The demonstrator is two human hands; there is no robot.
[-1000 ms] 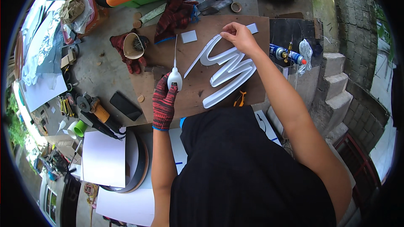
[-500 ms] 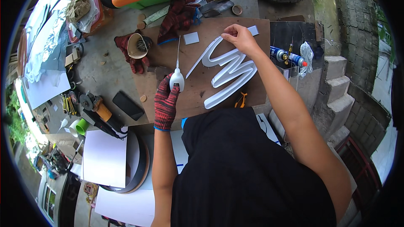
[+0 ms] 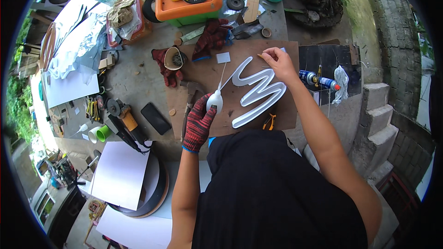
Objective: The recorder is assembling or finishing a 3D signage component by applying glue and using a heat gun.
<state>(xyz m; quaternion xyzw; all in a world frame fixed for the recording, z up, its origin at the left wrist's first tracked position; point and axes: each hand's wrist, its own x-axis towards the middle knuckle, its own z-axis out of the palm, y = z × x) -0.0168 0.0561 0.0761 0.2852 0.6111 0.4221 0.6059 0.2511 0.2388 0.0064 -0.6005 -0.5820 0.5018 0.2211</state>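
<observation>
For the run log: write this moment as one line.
left hand: gloved, grips white squeeze bottle, nozzle toward white wavy letter | right hand: bare, pinches letter's far end | base: brown board

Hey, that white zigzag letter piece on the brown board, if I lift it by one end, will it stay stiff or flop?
The white zigzag letter looks thin-walled with long narrow strokes, so it would probably flex somewhat rather than stay rigid. It seems light for its size, likely plastic or foam. Lying flat on the brown board, it shouldn't roll, though it may slide unless the bare right hand at its top end steadies it.

A red-and-black knit glove covers the left hand point(image 3: 199, 121); the top is black.
</observation>
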